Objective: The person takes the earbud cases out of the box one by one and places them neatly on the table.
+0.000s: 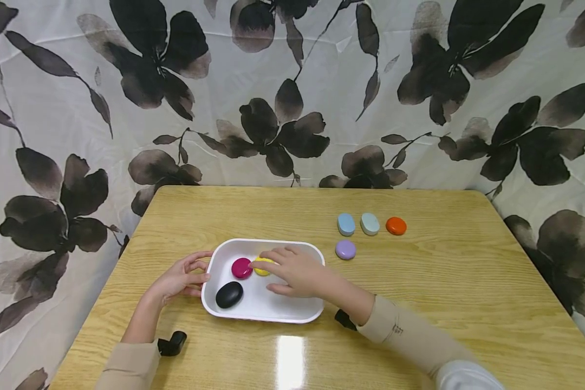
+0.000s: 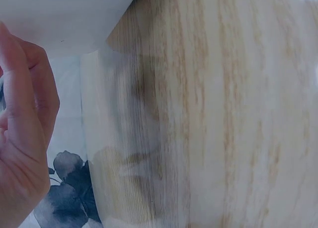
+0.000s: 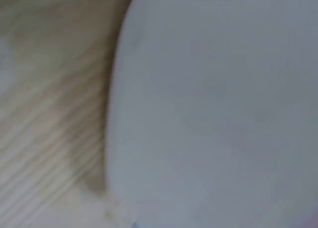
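In the head view a white tray [image 1: 292,309] lies on the table. Inside it are a magenta stone [image 1: 241,268], a yellow stone [image 1: 261,267] and a black stone [image 1: 229,294]. My left hand [image 1: 182,277] is at the tray's left end, its bent fingers against the outer wall; the left wrist view shows the fingers [image 2: 42,84] beside that wall. Over the tray's right half reaches my right hand [image 1: 294,272], fingers spread. Its fingertips partly cover the yellow stone, and I cannot tell whether they touch it. In the right wrist view the tray [image 3: 208,109] appears blurred.
Right of the tray, a blue stone [image 1: 346,224], a pale blue-green stone [image 1: 370,223] and an orange-red stone [image 1: 396,226] form a row. A purple stone [image 1: 345,249] lies nearer. Floral cloth [image 1: 341,70] hangs behind the wooden table [image 1: 448,260].
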Motion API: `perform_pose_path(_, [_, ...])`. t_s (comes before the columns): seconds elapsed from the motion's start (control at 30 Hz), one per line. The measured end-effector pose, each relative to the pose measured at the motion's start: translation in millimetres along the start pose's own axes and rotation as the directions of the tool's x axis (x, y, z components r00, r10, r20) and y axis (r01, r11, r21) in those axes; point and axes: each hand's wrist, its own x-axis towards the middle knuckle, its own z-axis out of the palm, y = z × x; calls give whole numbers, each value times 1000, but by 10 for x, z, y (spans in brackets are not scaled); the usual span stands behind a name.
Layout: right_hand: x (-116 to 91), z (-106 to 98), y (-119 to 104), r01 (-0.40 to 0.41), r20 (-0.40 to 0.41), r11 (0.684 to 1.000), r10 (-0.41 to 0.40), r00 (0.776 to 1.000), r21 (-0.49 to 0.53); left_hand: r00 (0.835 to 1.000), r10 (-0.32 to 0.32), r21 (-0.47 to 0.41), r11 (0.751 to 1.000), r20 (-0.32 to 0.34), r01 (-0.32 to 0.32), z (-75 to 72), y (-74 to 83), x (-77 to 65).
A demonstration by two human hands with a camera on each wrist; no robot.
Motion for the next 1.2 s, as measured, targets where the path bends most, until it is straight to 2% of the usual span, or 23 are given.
perform_pose_path(0.1, [95,50,-124,51,21,998,-50,999,-29,1000,1,-1,1000,5,-1,2,5,0])
perform_pose_path(0.3, [236,133,-293,86,86,994,-80,993,-63,1000,0,5,1000,3,0,2,14,5])
perform_pose_path(0.73, [471,339,-434,142,137,982,-125,983,-124,1000,3,4,1000,27,-3,-20,37,0])
perform_pose_path(0.97, [537,492,-477,175,94,962,-158,983,-210,999,5,11,1000,33,-5,-34,57,-11])
perform_pose_path(1.2, [551,517,-478,171,65,962,-161,985,-212,1000,-2,4,1000,29,2,-32,67,-5])
